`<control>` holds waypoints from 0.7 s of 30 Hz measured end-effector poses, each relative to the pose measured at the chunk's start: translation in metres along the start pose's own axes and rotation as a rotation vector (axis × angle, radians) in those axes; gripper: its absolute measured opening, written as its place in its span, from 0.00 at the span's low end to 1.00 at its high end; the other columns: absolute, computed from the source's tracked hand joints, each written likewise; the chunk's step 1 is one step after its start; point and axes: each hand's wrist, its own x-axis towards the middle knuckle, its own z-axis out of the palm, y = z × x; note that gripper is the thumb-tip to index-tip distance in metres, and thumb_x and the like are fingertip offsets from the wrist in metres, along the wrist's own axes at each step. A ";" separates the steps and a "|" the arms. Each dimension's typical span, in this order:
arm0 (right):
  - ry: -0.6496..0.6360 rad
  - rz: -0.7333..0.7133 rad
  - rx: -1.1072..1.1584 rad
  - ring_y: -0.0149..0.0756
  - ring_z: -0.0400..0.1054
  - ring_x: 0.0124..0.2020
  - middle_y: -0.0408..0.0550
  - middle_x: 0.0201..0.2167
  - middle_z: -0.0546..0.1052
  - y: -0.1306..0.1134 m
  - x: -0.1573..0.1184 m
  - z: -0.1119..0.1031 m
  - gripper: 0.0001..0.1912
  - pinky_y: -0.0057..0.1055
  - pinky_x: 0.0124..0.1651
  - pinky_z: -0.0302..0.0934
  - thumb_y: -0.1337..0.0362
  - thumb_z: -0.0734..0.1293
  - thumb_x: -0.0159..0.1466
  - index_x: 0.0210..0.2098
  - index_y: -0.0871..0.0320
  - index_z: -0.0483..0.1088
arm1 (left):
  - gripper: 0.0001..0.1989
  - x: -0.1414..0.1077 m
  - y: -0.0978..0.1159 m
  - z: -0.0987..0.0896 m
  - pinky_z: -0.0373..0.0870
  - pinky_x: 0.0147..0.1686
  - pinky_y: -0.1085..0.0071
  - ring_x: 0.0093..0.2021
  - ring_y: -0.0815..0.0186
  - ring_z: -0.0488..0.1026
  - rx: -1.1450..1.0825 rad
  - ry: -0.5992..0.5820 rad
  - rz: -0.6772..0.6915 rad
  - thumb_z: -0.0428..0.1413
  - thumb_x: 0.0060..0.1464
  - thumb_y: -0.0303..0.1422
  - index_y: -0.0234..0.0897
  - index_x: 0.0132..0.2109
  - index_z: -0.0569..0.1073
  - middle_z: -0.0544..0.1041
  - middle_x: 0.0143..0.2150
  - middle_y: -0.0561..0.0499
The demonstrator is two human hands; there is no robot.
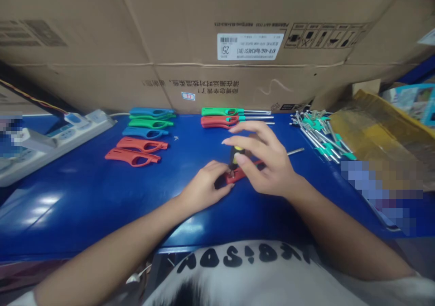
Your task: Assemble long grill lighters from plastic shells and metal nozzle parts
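Head view looks down on a blue table (pixel 84 197) backed by a cardboard carton (pixel 102 25), whose upside-down white label (pixel 250 46) reads "KFR-46G/BpR3AES1(B1)" and "25"; printed Chinese lines (pixel 200 86) run below it. The left hand (pixel 204 184) has its fingers (pixel 222 179) curled onto one end of a red plastic handle (pixel 239 172), which lies on the table between the hands. The right hand (pixel 265 159) arches above, its fingers (pixel 249 131) spread, its thumb (pixel 240 159) against a small black-and-yellow part (pixel 236 156) standing on the handle; the hand partly hides it, so any grip cannot be told. A loose metal rod (pixel 295 151) lies just right. Farther off lie rows of blue, green and red handles (pixel 142 136), a power strip (pixel 68 138), a heap of metal rods with teal fittings (pixel 322 136) and yellowish packaging (pixel 374 125).
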 end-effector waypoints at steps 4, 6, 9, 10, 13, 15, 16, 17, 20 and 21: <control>-0.075 0.026 0.137 0.32 0.72 0.38 0.49 0.42 0.78 0.000 0.001 -0.002 0.14 0.29 0.41 0.69 0.65 0.63 0.71 0.54 0.56 0.73 | 0.04 0.000 0.000 0.000 0.71 0.44 0.65 0.41 0.62 0.73 -0.016 0.000 0.008 0.59 0.59 0.29 0.38 0.41 0.72 0.77 0.39 0.50; -0.016 -0.076 -0.014 0.30 0.70 0.31 0.45 0.34 0.77 0.004 -0.001 -0.002 0.14 0.27 0.35 0.66 0.60 0.68 0.68 0.52 0.55 0.75 | 0.04 0.000 -0.001 0.000 0.71 0.45 0.65 0.41 0.63 0.73 -0.014 0.017 0.029 0.59 0.59 0.28 0.38 0.42 0.72 0.77 0.39 0.51; -0.012 -0.110 -0.132 0.32 0.71 0.34 0.48 0.38 0.77 0.007 -0.004 -0.003 0.17 0.29 0.38 0.67 0.58 0.66 0.69 0.55 0.55 0.74 | 0.05 0.000 -0.001 0.000 0.72 0.47 0.64 0.43 0.62 0.73 0.000 0.021 0.040 0.60 0.59 0.28 0.38 0.43 0.72 0.77 0.42 0.50; -0.036 -0.065 -0.087 0.33 0.72 0.38 0.50 0.44 0.77 0.007 -0.004 -0.003 0.18 0.30 0.41 0.68 0.60 0.62 0.71 0.58 0.55 0.72 | 0.06 0.000 -0.001 0.000 0.72 0.48 0.63 0.44 0.61 0.73 0.003 0.014 0.038 0.60 0.58 0.28 0.38 0.43 0.72 0.77 0.43 0.49; -0.113 0.084 0.130 0.34 0.72 0.43 0.52 0.49 0.76 0.006 -0.003 -0.003 0.20 0.32 0.45 0.69 0.64 0.57 0.73 0.63 0.55 0.67 | 0.07 0.000 -0.001 0.000 0.72 0.49 0.61 0.46 0.60 0.73 0.012 -0.009 0.026 0.60 0.59 0.29 0.38 0.44 0.72 0.77 0.45 0.48; -0.084 0.073 0.145 0.32 0.71 0.37 0.48 0.41 0.77 0.007 -0.002 -0.003 0.17 0.30 0.40 0.69 0.62 0.63 0.71 0.58 0.55 0.71 | 0.08 0.000 -0.002 0.001 0.72 0.49 0.61 0.47 0.59 0.74 0.020 0.002 0.025 0.59 0.59 0.29 0.38 0.45 0.72 0.77 0.45 0.47; -0.048 0.037 0.091 0.31 0.70 0.33 0.47 0.37 0.77 0.008 -0.003 -0.003 0.16 0.29 0.38 0.69 0.60 0.66 0.69 0.55 0.54 0.73 | 0.08 0.000 -0.002 0.001 0.72 0.49 0.60 0.47 0.59 0.74 0.021 0.010 0.027 0.60 0.59 0.29 0.38 0.46 0.72 0.77 0.45 0.47; -0.012 -0.007 0.022 0.31 0.70 0.32 0.46 0.35 0.76 0.009 -0.003 -0.003 0.15 0.29 0.36 0.68 0.59 0.69 0.67 0.52 0.55 0.75 | 0.09 -0.001 -0.002 0.002 0.72 0.49 0.60 0.47 0.59 0.74 0.020 0.018 0.030 0.60 0.58 0.29 0.38 0.46 0.72 0.77 0.45 0.47; -0.017 -0.037 -0.041 0.36 0.73 0.40 0.51 0.42 0.77 0.008 -0.003 -0.005 0.18 0.32 0.42 0.69 0.61 0.65 0.70 0.57 0.56 0.72 | 0.11 -0.001 -0.003 0.002 0.72 0.50 0.60 0.47 0.59 0.73 0.011 0.015 0.036 0.60 0.58 0.29 0.38 0.49 0.72 0.77 0.47 0.47; -0.054 0.000 0.011 0.37 0.73 0.44 0.53 0.47 0.76 0.007 -0.003 -0.005 0.19 0.33 0.46 0.69 0.63 0.61 0.71 0.61 0.56 0.69 | 0.12 0.000 -0.003 0.002 0.72 0.50 0.60 0.47 0.59 0.73 0.011 0.009 0.035 0.60 0.58 0.29 0.38 0.49 0.72 0.77 0.47 0.47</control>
